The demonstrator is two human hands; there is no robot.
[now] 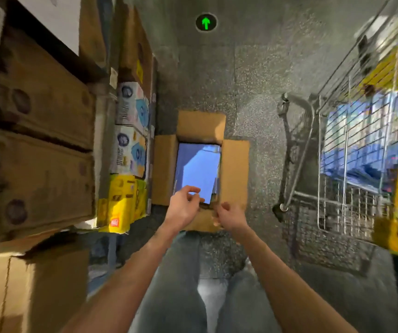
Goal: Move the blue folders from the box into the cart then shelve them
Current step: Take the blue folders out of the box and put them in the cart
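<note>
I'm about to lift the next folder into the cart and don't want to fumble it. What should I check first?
1. Box open, folder exposed: ok.
2. Left hand pinches the folder's near edge: ok.
3. Right hand on the folder: not ok; it is by the near flap.
4. Cart beside the box, on the right: ok.
5. Room left in the cart: cannot tell.
</note>
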